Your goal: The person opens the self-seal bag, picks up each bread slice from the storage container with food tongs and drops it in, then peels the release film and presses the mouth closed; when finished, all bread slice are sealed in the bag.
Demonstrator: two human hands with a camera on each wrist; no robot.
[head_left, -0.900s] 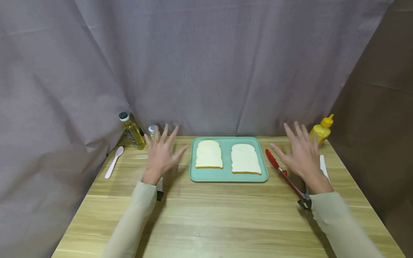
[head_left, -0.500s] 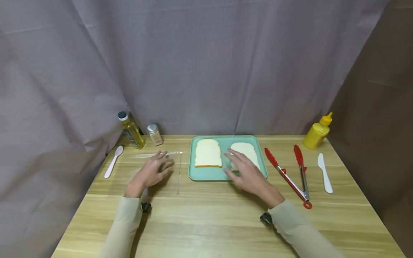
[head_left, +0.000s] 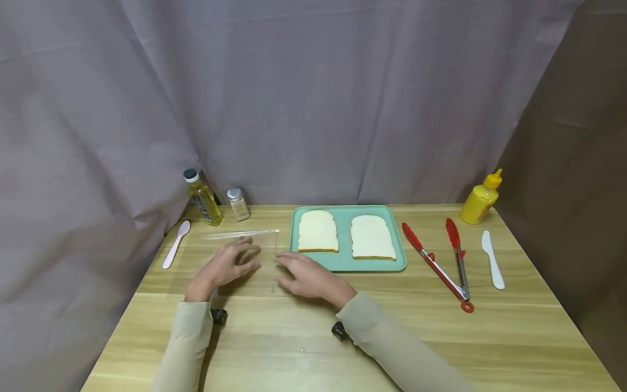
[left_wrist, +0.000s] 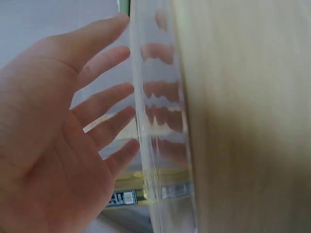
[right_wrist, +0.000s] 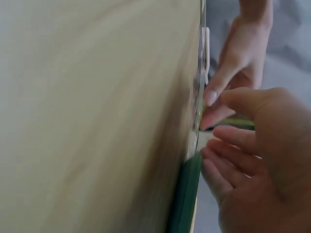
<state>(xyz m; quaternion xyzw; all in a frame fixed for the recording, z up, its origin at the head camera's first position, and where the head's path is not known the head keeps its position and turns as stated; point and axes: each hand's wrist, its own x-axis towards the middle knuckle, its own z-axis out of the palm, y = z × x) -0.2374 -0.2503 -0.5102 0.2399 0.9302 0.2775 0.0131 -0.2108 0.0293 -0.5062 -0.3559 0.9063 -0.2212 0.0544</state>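
Observation:
A clear plastic bag (head_left: 259, 277) lies flat on the wooden table, left of the green tray; a whitish strip runs along its far edge. Fingertips of my left hand (head_left: 222, 268) rest down at the bag, and in the left wrist view its spread, loosely bent fingers (left_wrist: 109, 99) reflect in the shiny plastic (left_wrist: 160, 116). Around the bag's right edge hovers my right hand (head_left: 313, 279), fingers relaxed with nothing held. In the right wrist view, that hand (right_wrist: 262, 160) is close to the left hand (right_wrist: 243, 58).
Two bread slices (head_left: 318, 231) lie on the green tray (head_left: 345, 264). Red-tipped tongs (head_left: 443, 275), a white knife (head_left: 492, 261) and a yellow squeeze bottle (head_left: 480, 202) stand or lie right. Leftward are an oil bottle (head_left: 206, 201), a shaker (head_left: 238, 206) and a pink spoon (head_left: 176, 245).
My right hand has swept left from beside the tongs, over the tray, to the bag's right edge. My left hand has come down and back toward me onto the bag.

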